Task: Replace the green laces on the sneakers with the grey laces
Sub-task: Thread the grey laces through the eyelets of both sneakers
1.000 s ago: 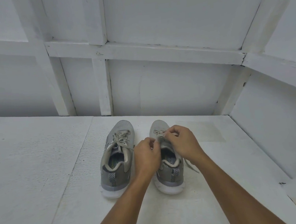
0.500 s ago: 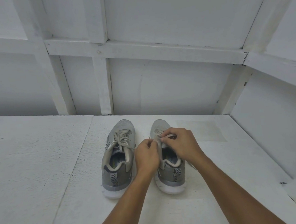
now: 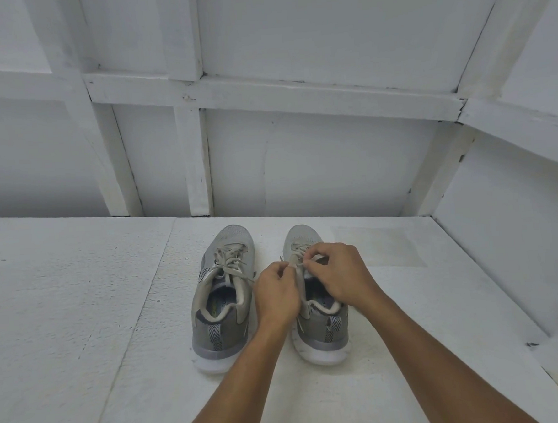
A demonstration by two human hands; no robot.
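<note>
Grey lace [image 3: 300, 253] | pinched by fingers of left hand [image 3: 278, 296] and right hand [image 3: 340, 276] | atop right sneaker [image 3: 324, 337]

I see wide platform [image 3: 65, 322] free left and near. The left sneaker [image 3: 222, 299] and right sneaker [image 3: 324, 336] leave 1 narrow gap, covered by my left hand [image 3: 276, 296], which pinches the lace [image 3: 302, 266] with my right hand [image 3: 343, 276]. The far wall [image 3: 301, 164] and right wall [image 3: 518, 245] close those sides.

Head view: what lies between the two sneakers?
In the head view, the left hand and its forearm cover the gap between the left sneaker and the right sneaker; toward the toes, only bare white surface shows.
</note>
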